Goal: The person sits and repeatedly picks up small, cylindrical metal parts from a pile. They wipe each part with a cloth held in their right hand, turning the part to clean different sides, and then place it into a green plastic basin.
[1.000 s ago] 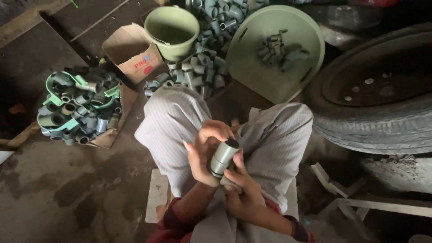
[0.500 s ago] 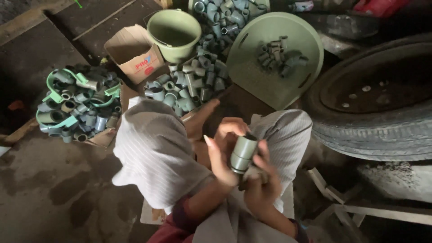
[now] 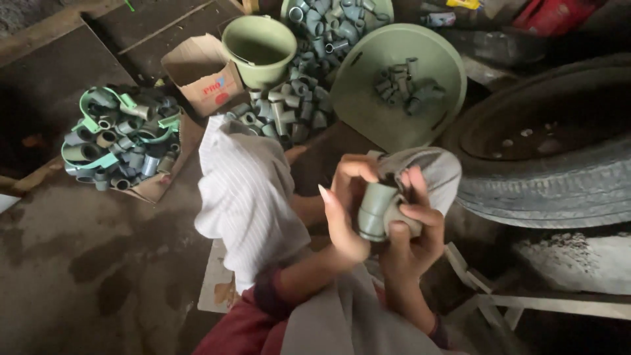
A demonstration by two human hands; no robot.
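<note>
A grey-green pipe fitting (image 3: 378, 209) is held at the centre of the frame, gripped from the right by the right hand (image 3: 411, 233) with its fingers closed around it, and clasped from the left by the left hand (image 3: 347, 207). A pile of similar fittings (image 3: 282, 112) is seen at upper centre, beside a green bucket (image 3: 258, 41) and a round green basin (image 3: 399, 85). A tyre (image 3: 552, 144) lies at right.

Grey-green plastic pipe fitting (image 3: 378, 209) — short, tubular, tilted — between both hands.
</note>
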